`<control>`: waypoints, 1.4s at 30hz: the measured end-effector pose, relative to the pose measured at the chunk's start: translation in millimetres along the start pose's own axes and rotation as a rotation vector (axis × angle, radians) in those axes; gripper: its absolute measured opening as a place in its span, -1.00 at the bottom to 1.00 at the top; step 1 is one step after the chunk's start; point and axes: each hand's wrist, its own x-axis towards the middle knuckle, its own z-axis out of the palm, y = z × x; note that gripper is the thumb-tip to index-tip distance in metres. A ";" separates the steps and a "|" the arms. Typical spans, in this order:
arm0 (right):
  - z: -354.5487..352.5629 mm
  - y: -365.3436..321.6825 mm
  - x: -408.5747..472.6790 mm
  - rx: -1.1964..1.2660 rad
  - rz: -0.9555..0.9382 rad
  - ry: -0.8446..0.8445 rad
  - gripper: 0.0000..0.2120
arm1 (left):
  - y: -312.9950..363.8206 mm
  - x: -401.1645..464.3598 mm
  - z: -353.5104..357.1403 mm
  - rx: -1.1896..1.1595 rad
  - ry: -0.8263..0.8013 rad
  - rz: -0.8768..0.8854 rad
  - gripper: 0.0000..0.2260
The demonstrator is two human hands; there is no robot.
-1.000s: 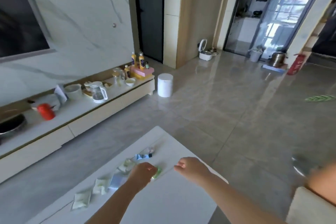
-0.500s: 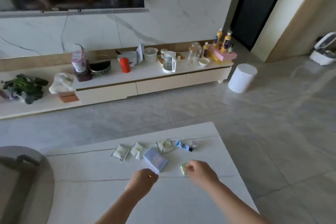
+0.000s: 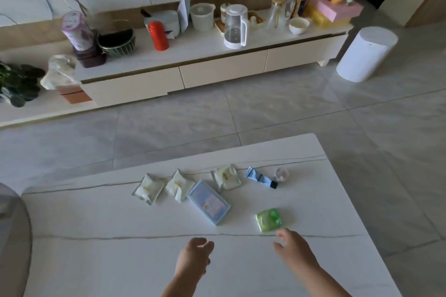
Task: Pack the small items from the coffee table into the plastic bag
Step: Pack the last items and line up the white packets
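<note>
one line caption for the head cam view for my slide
Both hands, left and right, hover empty over the coffee table, the right beside a green packet.

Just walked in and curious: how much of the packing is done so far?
Nothing looks packed; no bag is in view. Both hands hold nothing: the right hand hovers beside the green packet, the left hand near the table edge. Three white sachets, the blue box, blue tube and small ball remain.

empty hands [image 3: 194,257], green packet [image 3: 268,220], coffee table [image 3: 96,248]

Red bottle [image 3: 158,35] stands on cabinet [image 3: 217,72].
</note>
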 end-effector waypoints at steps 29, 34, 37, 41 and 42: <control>33.5 -48.7 222.1 -0.267 -0.474 0.356 -0.73 | -4.9 188.4 79.3 0.187 0.296 -0.161 -0.27; 46.3 -49.2 235.9 -0.436 -0.263 0.377 -0.71 | -4.1 188.7 80.4 0.244 0.318 -0.139 -0.21; 58.7 -41.5 223.8 -0.512 -0.239 0.440 -0.74 | -3.4 187.5 82.5 0.236 0.318 -0.144 -0.19; 75.3 -21.4 193.0 -0.395 -0.185 0.446 -0.75 | -3.4 181.1 85.1 0.258 0.308 -0.116 -0.22; 79.0 -15.3 184.5 -0.317 -0.188 0.434 -0.74 | -4.6 178.0 86.4 0.281 0.301 -0.099 -0.24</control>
